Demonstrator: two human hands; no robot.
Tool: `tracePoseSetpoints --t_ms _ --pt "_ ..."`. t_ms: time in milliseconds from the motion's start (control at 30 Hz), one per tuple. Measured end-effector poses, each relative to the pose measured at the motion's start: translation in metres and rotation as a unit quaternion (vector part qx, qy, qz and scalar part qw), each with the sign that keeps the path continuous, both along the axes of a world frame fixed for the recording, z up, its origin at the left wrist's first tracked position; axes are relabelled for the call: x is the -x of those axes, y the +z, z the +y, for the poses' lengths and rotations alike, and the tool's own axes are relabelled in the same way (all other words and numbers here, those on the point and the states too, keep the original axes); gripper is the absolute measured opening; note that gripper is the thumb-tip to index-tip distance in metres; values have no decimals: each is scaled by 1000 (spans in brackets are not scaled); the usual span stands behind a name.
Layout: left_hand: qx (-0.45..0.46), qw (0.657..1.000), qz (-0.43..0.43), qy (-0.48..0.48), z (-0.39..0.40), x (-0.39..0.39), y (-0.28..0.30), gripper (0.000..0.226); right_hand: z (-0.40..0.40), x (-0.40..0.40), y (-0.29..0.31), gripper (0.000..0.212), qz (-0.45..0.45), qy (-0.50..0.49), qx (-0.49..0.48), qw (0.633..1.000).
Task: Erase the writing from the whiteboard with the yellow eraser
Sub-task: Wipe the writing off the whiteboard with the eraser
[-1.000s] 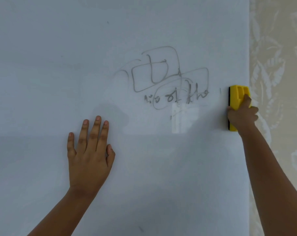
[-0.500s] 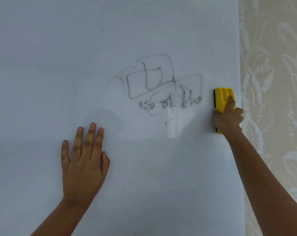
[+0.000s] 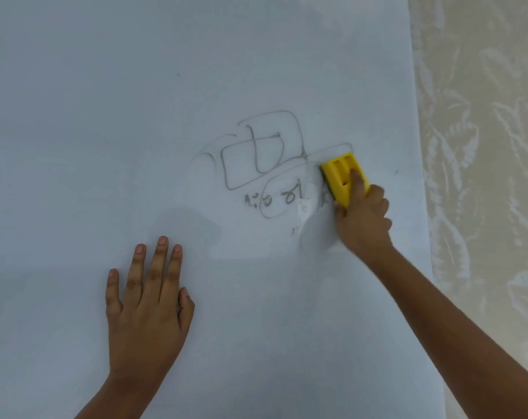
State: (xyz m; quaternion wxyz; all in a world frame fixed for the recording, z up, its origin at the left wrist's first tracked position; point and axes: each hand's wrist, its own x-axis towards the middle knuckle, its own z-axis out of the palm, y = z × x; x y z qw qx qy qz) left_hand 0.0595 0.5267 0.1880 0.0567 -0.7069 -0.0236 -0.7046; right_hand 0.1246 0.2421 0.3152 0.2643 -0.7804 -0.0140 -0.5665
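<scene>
Right hand (image 3: 362,219) grip clamping yellow eraser (image 3: 342,176), moved left onto writing (image 3: 274,164); rightmost letters gone.

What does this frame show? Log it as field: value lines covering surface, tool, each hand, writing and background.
surface: whiteboard
tool: yellow eraser, tilted, at the right edge of the writing
right hand: grips the eraser against the board
left hand: flat on the board, fingers spread, lower left
writing: grey boxes and characters, mostly intact
background: patterned wallpaper at right
</scene>
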Motion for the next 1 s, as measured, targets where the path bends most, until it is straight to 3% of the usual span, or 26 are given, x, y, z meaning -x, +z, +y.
tracePoseSetpoints --t_ms 67,133,300,400,533,600,767,867,1000 --pt "-3 1000 2 0 0 1 0 54 0 3 -30 64 -15 -20 66 998" --pt "-4 1000 4 1 0 1 -1 54 -18 1 -39 64 1 -29 61 998" --pt "-2 1000 7 1 -2 0 -2 54 -32 -5 17 66 68 18 -123 990" --pt "-4 1000 0 4 0 -3 -3 54 3 3 14 68 26 0 -47 999" --pt "-7 1000 -6 6 -1 -3 -2 54 21 11 -45 66 -37 -31 107 993" --pt "-6 1000 -4 5 0 -2 -2 53 5 8 -49 66 -31 -55 111 992" --pt "1 1000 -4 8 0 -2 -2 53 3 5 14 68 11 -24 -38 999" --pt "3 1000 -7 10 2 -4 -2 53 49 20 4 70 -22 -32 48 998" --pt "5 1000 -11 12 1 -3 -2 53 80 38 -63 71 -92 0 162 983"
